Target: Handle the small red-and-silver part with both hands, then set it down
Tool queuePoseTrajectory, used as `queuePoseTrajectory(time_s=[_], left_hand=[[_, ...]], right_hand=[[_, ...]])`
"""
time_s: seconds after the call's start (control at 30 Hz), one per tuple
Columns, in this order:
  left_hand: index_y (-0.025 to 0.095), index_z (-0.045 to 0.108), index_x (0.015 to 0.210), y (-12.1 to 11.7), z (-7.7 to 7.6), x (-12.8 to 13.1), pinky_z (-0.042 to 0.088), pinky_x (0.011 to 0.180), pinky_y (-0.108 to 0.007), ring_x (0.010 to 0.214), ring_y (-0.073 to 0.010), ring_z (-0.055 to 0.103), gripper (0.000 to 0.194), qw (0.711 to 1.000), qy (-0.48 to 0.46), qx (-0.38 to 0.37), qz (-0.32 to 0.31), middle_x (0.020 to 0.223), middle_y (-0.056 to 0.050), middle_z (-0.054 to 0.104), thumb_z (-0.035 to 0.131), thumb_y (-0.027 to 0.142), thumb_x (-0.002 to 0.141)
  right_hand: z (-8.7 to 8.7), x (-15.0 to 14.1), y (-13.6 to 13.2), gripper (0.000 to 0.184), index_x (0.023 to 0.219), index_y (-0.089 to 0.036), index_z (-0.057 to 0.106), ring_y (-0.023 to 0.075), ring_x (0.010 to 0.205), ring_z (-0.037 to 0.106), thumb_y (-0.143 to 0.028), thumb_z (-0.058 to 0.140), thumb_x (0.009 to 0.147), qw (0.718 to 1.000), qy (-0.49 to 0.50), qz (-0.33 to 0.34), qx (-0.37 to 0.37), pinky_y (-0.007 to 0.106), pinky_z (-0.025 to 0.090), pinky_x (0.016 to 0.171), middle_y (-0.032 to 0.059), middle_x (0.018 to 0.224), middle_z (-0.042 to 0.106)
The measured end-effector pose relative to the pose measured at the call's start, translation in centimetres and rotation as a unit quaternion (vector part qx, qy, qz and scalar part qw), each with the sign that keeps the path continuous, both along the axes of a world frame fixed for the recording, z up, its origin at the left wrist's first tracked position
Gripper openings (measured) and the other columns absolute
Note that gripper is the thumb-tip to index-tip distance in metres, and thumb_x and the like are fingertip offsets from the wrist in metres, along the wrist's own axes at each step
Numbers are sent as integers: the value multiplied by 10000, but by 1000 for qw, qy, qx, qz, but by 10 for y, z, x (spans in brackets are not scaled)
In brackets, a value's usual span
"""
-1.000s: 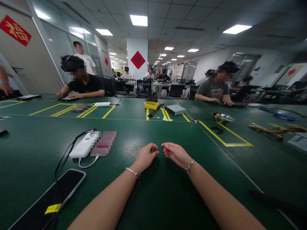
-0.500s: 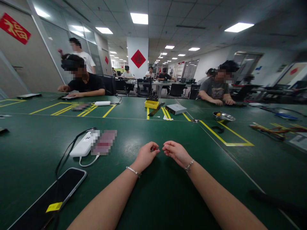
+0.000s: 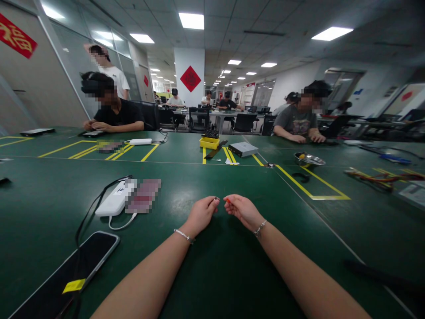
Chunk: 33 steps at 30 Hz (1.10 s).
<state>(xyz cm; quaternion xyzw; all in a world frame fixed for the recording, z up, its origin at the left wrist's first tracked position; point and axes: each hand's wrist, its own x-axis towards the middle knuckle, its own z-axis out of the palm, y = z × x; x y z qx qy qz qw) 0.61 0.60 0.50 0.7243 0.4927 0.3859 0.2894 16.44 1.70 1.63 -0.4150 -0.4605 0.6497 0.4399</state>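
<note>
My left hand (image 3: 203, 213) rests low over the green table (image 3: 186, 177), its thumb and fingers pinched together. A tiny dark bit shows at its fingertips, too small to name. Facing it across a narrow gap, my right hand (image 3: 244, 210) is closed in a pinch on a small orange-red piece (image 3: 227, 200). Most of that piece is hidden by the fingers. The two sets of fingertips are close but apart.
Left of my hands lie a white power bank (image 3: 116, 198) with a cable, a blurred-out flat item (image 3: 144, 197) and a large phone (image 3: 66, 274). Farther off stand a yellow tray (image 3: 209, 143), a grey box (image 3: 243, 149) and a metal bowl (image 3: 312, 160). People sit across the table.
Red showed at my left fingertips before; now an orange-red piece shows in my right fingers. Both hands stay nearly in place. The seated person at left has brought both hands together.
</note>
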Motion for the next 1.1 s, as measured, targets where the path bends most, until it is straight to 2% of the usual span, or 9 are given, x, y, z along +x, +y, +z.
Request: queuePoseTrajectory(time_s=[0.17,0.33,0.43,0.53,0.8,0.93,1.1], left_hand=[[183,567,981,5,-5,0,420,634,-214,681,-119,563,299,999,-36,-11,24,771,-18,629,372,317,798],[198,547,1040,10,-11,-2,422,708,-231,781,-130,569,304,998,-56,-19,30,887,-33,631,438,257,761],[195,522,1042,11,-13,-2,427,682,-239,738,-127,568,306,996,-80,-19,30,828,-25,629,464,261,750],[184,523,965,10,-15,-1,429,642,-235,693,-122,562,244,994,-103,-22,20,746,-10,617,475,279,745],[181,547,859,4,-12,2,429,633,-232,682,-118,560,191,994,-104,-32,-22,743,-10,618,464,319,756],[163,539,827,2,-8,6,436,612,-227,655,-115,563,177,991,-125,-38,-6,715,-15,614,459,306,759],[159,545,819,-1,-3,8,444,594,-224,640,-115,576,201,991,-129,-37,19,707,-17,618,447,327,766]], right_hand=[[-1,0,1,178,790,-160,567,82,582,525,-256,616,649,1000,25,-8,-15,228,410,576,12,664,591],[-4,1,3,187,744,-164,575,80,628,545,-172,662,578,999,33,-16,-16,245,424,658,20,749,614],[-5,1,4,210,734,-164,590,86,661,553,-143,673,542,999,31,-19,0,259,418,707,15,757,619],[-4,0,3,207,730,-156,606,93,650,551,-152,670,534,999,12,-28,25,275,415,716,8,719,618],[-1,-8,0,245,779,-166,600,138,726,581,-154,646,539,991,-39,-75,106,302,441,723,20,751,636],[-2,-14,-1,226,787,-163,602,159,743,595,-188,624,563,987,-58,-88,123,325,455,739,42,796,648],[-4,-20,-8,247,896,-188,611,173,828,592,-215,542,659,969,-133,-98,186,338,452,796,58,911,641]])
